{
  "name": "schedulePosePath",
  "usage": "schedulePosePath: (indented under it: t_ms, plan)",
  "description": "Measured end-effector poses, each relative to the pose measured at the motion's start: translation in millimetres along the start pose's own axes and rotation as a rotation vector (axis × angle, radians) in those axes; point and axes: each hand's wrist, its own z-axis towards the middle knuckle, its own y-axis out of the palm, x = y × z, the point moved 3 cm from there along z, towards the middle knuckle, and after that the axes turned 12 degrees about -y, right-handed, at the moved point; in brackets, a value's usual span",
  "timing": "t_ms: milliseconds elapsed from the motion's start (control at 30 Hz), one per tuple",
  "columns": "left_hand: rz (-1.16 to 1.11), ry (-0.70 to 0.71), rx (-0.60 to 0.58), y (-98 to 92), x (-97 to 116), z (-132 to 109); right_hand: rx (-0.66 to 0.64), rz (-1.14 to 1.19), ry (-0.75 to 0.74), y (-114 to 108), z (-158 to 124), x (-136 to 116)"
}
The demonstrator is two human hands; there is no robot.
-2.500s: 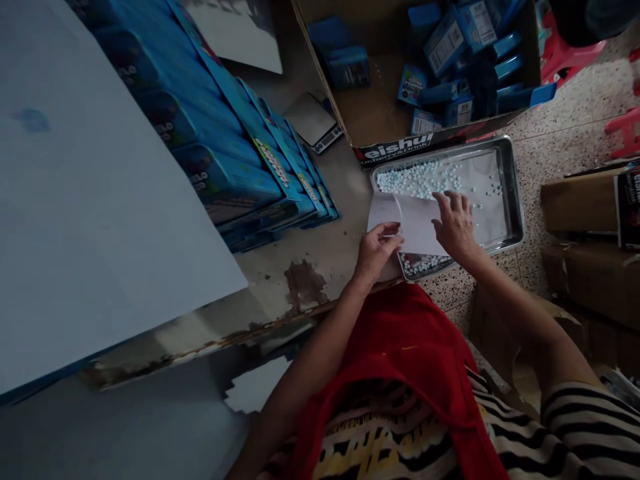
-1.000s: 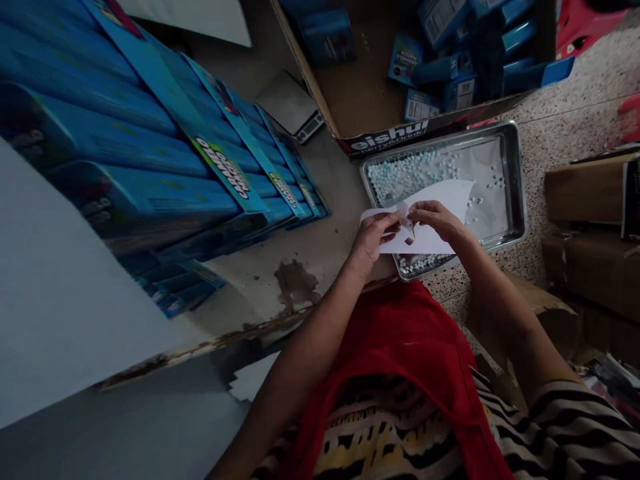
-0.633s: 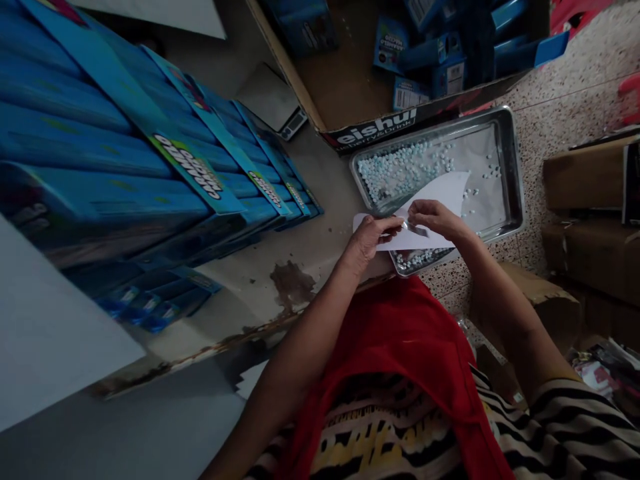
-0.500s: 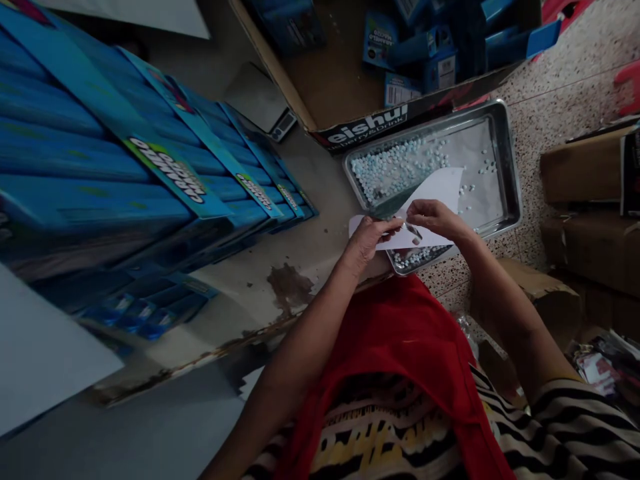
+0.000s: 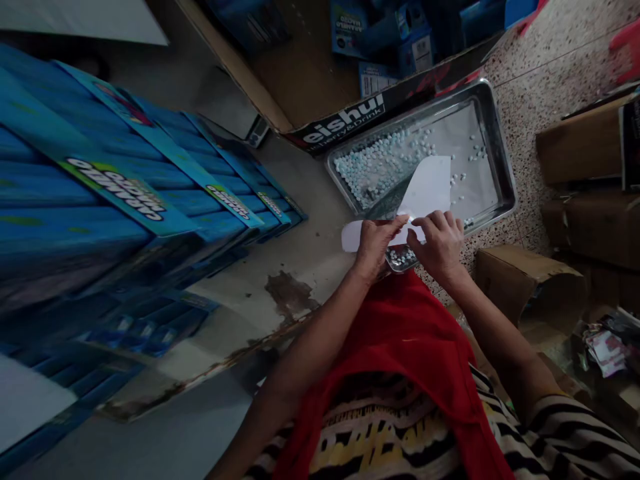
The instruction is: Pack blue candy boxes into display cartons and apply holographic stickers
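My left hand has its fingers pinched together over a white sheet. Close against it, my right hand is bent with thumb and fingertips pinching. A small shiny bit shows where the fingertips meet, too small and covered to name. Beneath the hands, the white sheet lies across a metal tray, with one curved part rising over the tray and a rounded end past my left hand. Small pale blue and white pellets are heaped at the tray's left side, and several lie scattered on the right.
Beyond the tray stands a cardboard carton holding blue packets. Stacked blue boxes fill the left of the table, with a small scale behind. Brown cartons stand at the right; an opened one is nearer.
My right hand has turned and come down closer to my left, fingertips now meeting. The small shiny piece seen between the hands is now mostly covered. The whole view has shifted slightly.
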Motion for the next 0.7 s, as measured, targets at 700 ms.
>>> schedulePosePath:
  t_ms: [700]
  plan:
    - [0.013,-0.057,0.03,4.3,6.2,0.2,0.078,-0.033,-0.005,10.0,4.5,8.8]
